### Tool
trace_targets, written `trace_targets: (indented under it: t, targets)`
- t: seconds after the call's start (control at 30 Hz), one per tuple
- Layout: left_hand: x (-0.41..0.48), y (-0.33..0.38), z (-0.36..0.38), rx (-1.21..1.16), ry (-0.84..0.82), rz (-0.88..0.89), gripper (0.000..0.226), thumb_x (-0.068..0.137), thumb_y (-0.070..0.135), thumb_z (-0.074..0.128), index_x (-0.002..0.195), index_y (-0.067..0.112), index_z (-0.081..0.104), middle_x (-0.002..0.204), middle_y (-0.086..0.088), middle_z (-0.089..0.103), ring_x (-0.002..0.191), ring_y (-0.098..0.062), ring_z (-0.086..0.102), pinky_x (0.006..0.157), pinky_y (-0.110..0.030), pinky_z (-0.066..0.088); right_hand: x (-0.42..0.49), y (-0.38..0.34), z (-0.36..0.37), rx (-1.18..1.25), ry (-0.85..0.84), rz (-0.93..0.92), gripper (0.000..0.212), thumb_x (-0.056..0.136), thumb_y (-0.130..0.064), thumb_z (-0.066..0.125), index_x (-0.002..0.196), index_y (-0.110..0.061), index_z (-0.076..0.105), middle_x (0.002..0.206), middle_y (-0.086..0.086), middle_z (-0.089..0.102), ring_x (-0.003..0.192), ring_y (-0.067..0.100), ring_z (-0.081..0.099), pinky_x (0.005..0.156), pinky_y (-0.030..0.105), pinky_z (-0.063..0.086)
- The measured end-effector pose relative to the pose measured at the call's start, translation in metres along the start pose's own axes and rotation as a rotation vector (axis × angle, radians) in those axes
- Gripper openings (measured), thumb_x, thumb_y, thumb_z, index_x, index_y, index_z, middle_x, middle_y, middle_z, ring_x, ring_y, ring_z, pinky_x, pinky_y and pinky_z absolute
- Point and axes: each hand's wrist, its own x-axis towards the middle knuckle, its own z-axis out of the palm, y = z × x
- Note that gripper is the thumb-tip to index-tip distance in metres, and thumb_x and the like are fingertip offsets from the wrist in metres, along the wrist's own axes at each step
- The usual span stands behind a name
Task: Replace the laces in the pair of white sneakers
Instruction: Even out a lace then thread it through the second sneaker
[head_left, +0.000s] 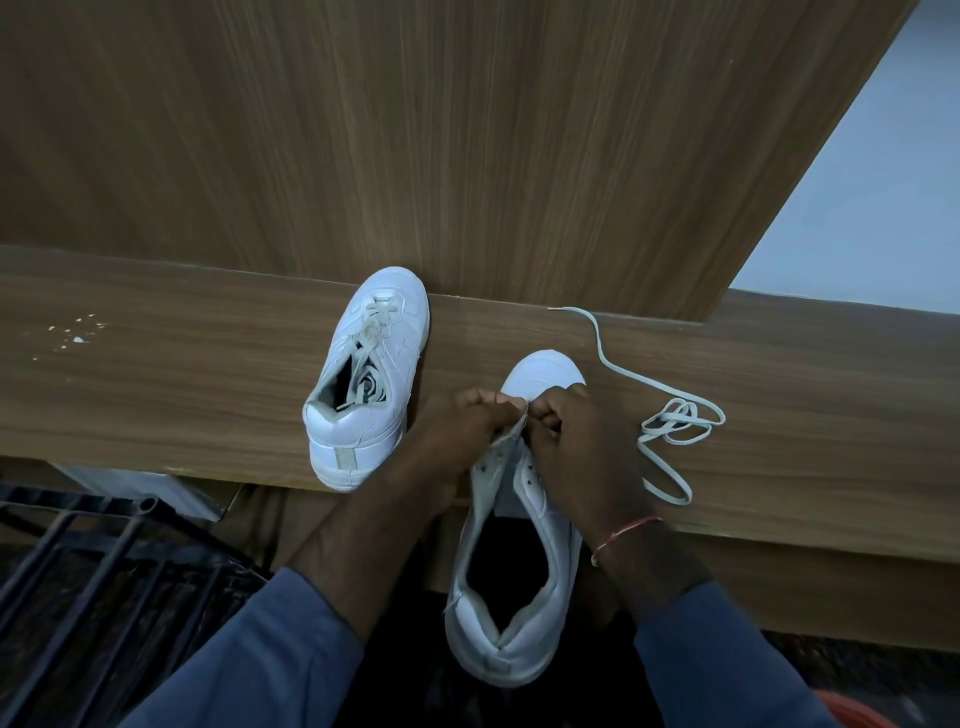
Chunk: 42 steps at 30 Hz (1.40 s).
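Note:
A white sneaker (511, 613) lies toe-forward over the front edge of the wooden ledge (182, 384), with bare eyelets and no lace visible in them. My left hand (462, 431) and my right hand (582, 441) are both pinched at the sneaker's tongue near the toe, fingers closed on the material. The second white sneaker (363, 379) stands to the left, with a greyish lace still threaded in it. A loose white lace (670, 421) lies coiled on the ledge right of my right hand.
A tall wood-grain panel (415, 145) rises behind the ledge. White crumbs (72, 332) dot the ledge at the left. A black metal rack (93, 582) sits below at the lower left. A pale wall (872, 208) shows at the right.

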Motion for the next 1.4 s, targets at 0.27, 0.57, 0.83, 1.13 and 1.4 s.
trace_targets:
  t: [0.27,0.57,0.83,1.13,1.4]
  targets:
    - [0.004,-0.004,0.000,0.358,0.033,0.252,0.019,0.094,0.021,0.056,0.078,0.018,0.066,0.071,0.000,0.067,0.064,-0.006,0.057,0.066,-0.024,0.046,0.000,-0.001,0.001,0.065,-0.059,0.076,0.011,0.084,-0.012,0.066,0.076,-0.019,0.062,0.078,-0.003,0.058,0.073,0.016,0.055,0.064,0.032,0.043]
    - [0.001,0.014,-0.016,0.035,0.123,0.253,0.022,0.096,0.026,0.055,0.084,0.008,0.060,0.064,-0.004,0.059,0.048,-0.008,0.051,0.046,-0.020,0.044,0.000,0.001,0.000,0.111,-0.063,0.107,0.018,0.086,-0.012,0.064,0.074,-0.025,0.061,0.077,-0.005,0.062,0.071,0.009,0.055,0.058,0.016,0.034]
    - [0.001,-0.009,0.003,0.243,0.161,0.328,0.014,0.088,0.021,0.067,0.081,0.009,0.067,0.072,0.000,0.070,0.061,0.001,0.060,0.058,-0.016,0.047,0.000,-0.001,0.002,0.107,-0.062,0.126,0.008,0.088,-0.021,0.064,0.080,-0.020,0.067,0.083,-0.002,0.063,0.075,0.015,0.059,0.065,0.029,0.042]
    - [-0.016,0.036,-0.009,-0.398,0.158,0.435,0.012,0.099,0.005,0.043,0.089,0.010,0.047,0.069,0.001,0.065,0.056,-0.007,0.057,0.061,-0.023,0.053,-0.001,0.000,0.000,0.261,-0.150,0.153,0.010,0.088,-0.018,0.067,0.086,-0.027,0.064,0.093,-0.003,0.063,0.081,-0.002,0.056,0.065,0.001,0.036]
    - [-0.006,0.004,-0.008,0.807,0.205,0.488,0.012,0.087,0.009,0.060,0.076,0.012,0.064,0.072,-0.001,0.065,0.069,-0.016,0.059,0.061,-0.023,0.037,0.004,0.010,-0.002,0.312,-0.136,0.270,0.017,0.085,-0.024,0.072,0.089,-0.029,0.056,0.083,-0.011,0.055,0.072,-0.001,0.052,0.065,0.016,0.038]
